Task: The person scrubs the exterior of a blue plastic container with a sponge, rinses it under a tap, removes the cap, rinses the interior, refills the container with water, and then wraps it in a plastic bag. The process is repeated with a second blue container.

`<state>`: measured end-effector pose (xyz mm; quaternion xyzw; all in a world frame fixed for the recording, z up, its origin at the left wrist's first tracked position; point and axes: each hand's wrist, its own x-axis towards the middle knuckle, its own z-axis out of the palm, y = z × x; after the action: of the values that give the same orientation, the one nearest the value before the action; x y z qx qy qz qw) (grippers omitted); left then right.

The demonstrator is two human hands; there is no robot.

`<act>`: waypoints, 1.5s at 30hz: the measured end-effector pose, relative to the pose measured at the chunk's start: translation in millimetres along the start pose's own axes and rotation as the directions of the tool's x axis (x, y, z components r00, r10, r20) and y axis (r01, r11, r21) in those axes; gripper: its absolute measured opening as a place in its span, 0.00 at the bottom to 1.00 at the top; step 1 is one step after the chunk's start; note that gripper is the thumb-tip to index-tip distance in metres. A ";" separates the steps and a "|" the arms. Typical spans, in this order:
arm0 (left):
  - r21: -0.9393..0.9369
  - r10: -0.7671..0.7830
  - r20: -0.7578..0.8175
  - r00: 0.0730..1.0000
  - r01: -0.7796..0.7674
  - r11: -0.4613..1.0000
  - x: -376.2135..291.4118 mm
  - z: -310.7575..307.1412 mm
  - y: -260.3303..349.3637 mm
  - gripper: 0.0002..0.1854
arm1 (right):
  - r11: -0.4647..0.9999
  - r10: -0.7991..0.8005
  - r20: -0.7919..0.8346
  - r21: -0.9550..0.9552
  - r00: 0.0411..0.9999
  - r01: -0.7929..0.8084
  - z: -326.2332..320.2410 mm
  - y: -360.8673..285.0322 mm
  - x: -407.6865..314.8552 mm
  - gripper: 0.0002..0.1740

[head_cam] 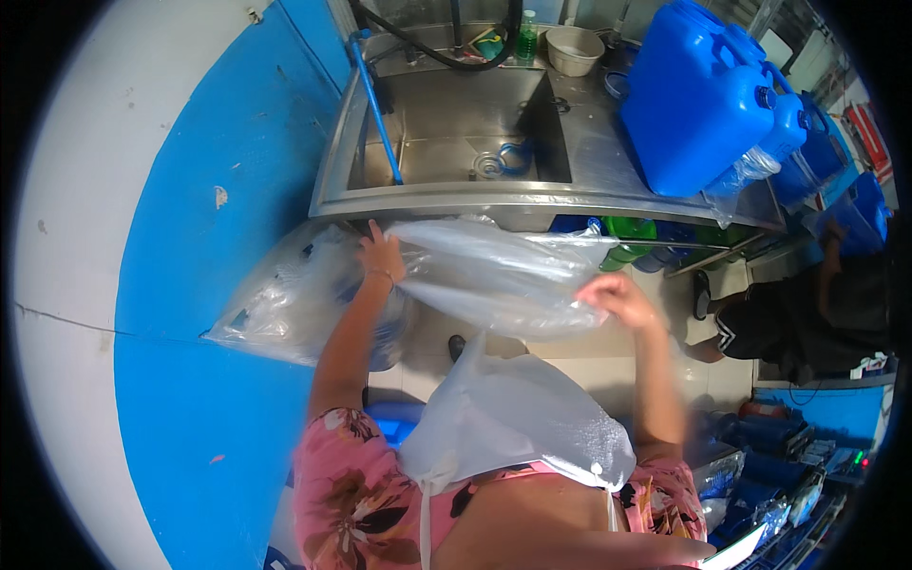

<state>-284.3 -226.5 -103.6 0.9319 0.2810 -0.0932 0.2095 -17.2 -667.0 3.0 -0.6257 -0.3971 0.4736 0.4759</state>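
Observation:
A large clear plastic bag (491,274) is stretched between my hands, just below the front edge of the steel sink counter (456,196). My right hand (620,298) pinches the bag's right end between thumb and fingers. At the bag's left end is my left hand (381,255), its fingers spread; whether it grips the plastic I cannot tell. Below my left hand, against the blue wall, stands a big filled clear plastic sack (313,299). A whitish translucent apron (520,413) hangs over my front.
Blue jerrycans (702,107) stand on the counter's right side. A blue pipe (377,107) leans in the sink basin (456,121). Green and blue bottles (627,239) sit under the counter. A co-worker in dark clothes (791,320) is at the right, holding a blue container (858,221).

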 end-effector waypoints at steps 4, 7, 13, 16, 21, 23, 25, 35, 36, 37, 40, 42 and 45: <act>-0.616 0.178 0.049 0.983 -0.111 0.780 -4.0 -54.7 33.3 0.24 | 0.625 0.069 -0.385 -0.702 0.920 -0.341 -13.6 26.3 43.4 0.15; -0.994 0.556 -0.048 0.830 0.018 -0.112 -14.5 -79.0 57.6 0.21 | 0.316 0.156 -0.615 -0.710 0.773 -0.629 -7.5 63.8 65.1 0.18; -0.340 0.330 0.155 0.931 -0.264 0.903 12.6 -106.5 25.8 0.17 | 0.287 0.186 -0.590 -0.732 0.786 -0.618 -6.5 51.2 79.8 0.19; 0.328 -0.058 0.050 0.997 0.038 0.944 16.9 -111.3 0.0 0.24 | 0.780 0.334 -0.233 -0.476 0.913 -0.407 -45.1 1.7 91.8 0.14; 0.042 0.105 -0.123 0.987 -0.100 0.994 5.6 -167.9 -4.5 0.29 | 0.893 -0.259 -0.245 0.307 0.934 0.328 -100.2 -106.9 86.1 0.21; -0.105 0.328 -0.163 0.930 -0.347 0.932 4.9 -199.0 12.9 0.30 | 0.915 -0.401 -0.582 -0.284 0.707 0.286 -145.0 -169.7 88.4 0.24; -0.114 0.536 -0.246 0.807 -0.574 0.811 6.1 -222.2 40.1 0.29 | 0.493 -0.780 -0.507 -0.859 0.368 -0.139 -197.1 -224.5 95.4 0.21; -0.836 0.395 0.203 0.896 -0.052 0.546 61.7 -264.6 142.7 0.13 | 0.155 -0.549 -0.799 -0.384 0.244 -0.910 -250.0 -274.1 86.0 0.46; -0.870 0.415 0.160 0.896 -0.071 0.487 69.6 -266.3 140.7 0.12 | 0.126 -0.506 -0.814 -0.398 0.287 -0.908 -234.5 -275.1 74.1 0.44; -0.890 0.414 0.150 0.898 -0.060 0.452 78.3 -271.1 135.6 0.13 | 0.094 -0.482 -0.813 -0.418 0.326 -0.904 -219.1 -277.7 63.1 0.41; -0.924 0.485 0.141 0.863 -0.062 0.378 104.0 -289.5 110.9 0.13 | 0.172 -0.344 -0.847 -0.481 0.405 -0.860 -180.5 -270.2 39.2 0.31; -0.893 0.388 0.193 0.901 -0.003 0.449 119.6 -300.6 93.9 0.16 | 0.196 -0.528 -0.743 -0.578 0.411 -0.792 -163.0 -248.1 22.1 0.25; -0.727 0.127 0.242 0.962 0.093 0.680 123.3 -295.4 75.2 0.27 | 0.268 -0.745 -0.546 -0.771 0.384 -0.577 -157.6 -212.0 -10.9 0.20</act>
<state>-123.7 -92.7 150.3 0.7504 0.2543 -0.0984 0.6021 123.4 -662.9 226.8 -0.8775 -0.2967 -0.3451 0.1509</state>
